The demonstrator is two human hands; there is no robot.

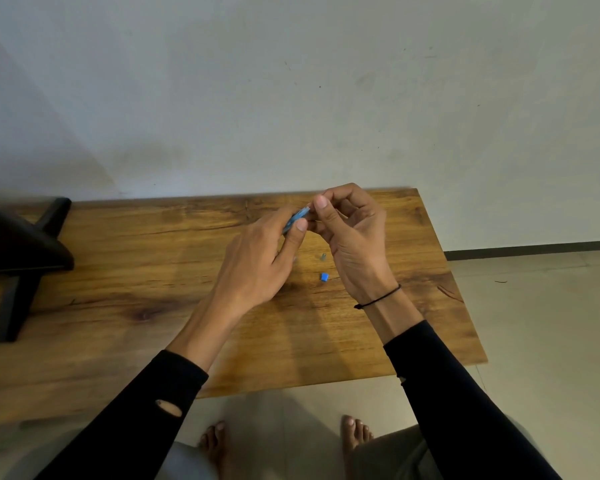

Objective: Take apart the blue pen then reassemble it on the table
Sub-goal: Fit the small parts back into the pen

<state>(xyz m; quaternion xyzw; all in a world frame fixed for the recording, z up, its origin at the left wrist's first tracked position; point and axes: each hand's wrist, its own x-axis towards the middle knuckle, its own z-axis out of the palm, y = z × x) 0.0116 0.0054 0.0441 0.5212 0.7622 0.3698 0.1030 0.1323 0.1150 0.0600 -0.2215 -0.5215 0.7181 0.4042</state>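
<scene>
Both hands are raised together above the far half of the brown wood-grain table. The left hand is clamped on the slim light-blue plastic pen barrel, thumb lying along it. The right hand pinches its thumb and forefinger together at the barrel's upper end; what they grip is too small to tell. On the table below the hands lie 2 loose parts, near each other: a small grey cylindrical piece and a small blue plastic cap. A thin black cord bracelet circles the right wrist.
</scene>
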